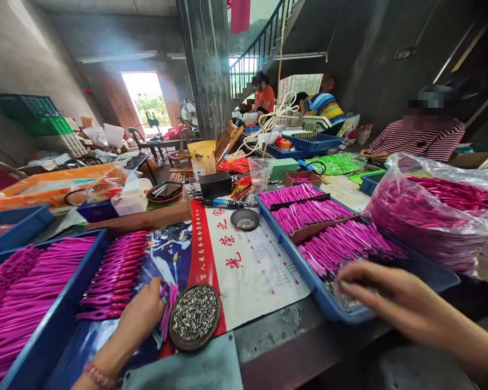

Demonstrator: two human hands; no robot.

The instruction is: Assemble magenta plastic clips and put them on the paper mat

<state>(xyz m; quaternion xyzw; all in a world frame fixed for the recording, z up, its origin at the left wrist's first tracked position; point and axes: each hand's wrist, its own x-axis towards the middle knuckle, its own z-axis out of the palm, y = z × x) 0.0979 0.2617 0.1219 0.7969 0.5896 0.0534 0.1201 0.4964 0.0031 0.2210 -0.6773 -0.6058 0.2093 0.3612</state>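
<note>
while the left hand rests on the table near the front edge, its grip is closed on a few magenta sticks, which poke out toward the round dish of small metal pieces just to its right. a loose pile of the same magenta pieces lies just beyond that hand, on a printed calendar sheet. further left, a blue tray is packed with more of them. right hand reaches into the near corner of a second blue tray, fingers curled down over the small metal bits in that corner; cannot tell if the grip is clamped on anything. that tray holds magenta sticks in three rows. a clear bag of magenta parts sits just right of it. a small grey dish and a marker lie further back on the sheet. three other people sit at the far end, well apart from these hands.
</note>
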